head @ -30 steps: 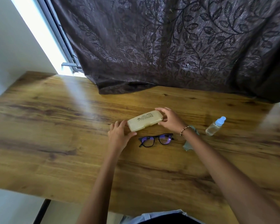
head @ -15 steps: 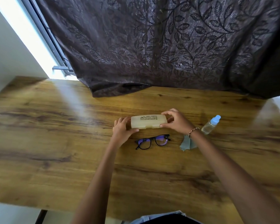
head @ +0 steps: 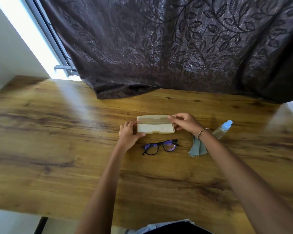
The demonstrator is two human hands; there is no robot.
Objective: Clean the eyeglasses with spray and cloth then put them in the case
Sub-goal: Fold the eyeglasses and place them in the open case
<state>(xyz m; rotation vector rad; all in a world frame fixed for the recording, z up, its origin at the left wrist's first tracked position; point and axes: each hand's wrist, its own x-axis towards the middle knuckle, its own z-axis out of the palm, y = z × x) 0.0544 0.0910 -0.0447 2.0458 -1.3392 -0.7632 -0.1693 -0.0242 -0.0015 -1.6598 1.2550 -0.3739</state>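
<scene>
Half a second ago I saw the beige plastic glasses case [head: 155, 128] closed; now its lid stands open. My left hand [head: 128, 134] grips its left end with curled fingers [head: 126, 124], and my right hand [head: 187, 123] pinches the lid's right corner. The black-framed eyeglasses [head: 160, 146] lie on the wooden worktop [head: 57, 157], just in front of the case.

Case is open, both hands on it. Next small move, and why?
Probably release the open case with the right hand, left hand steadying it, and reach for the eyeglasses: they lie on the table right in front, not inside. Cleaned or not, I cannot tell.
</scene>
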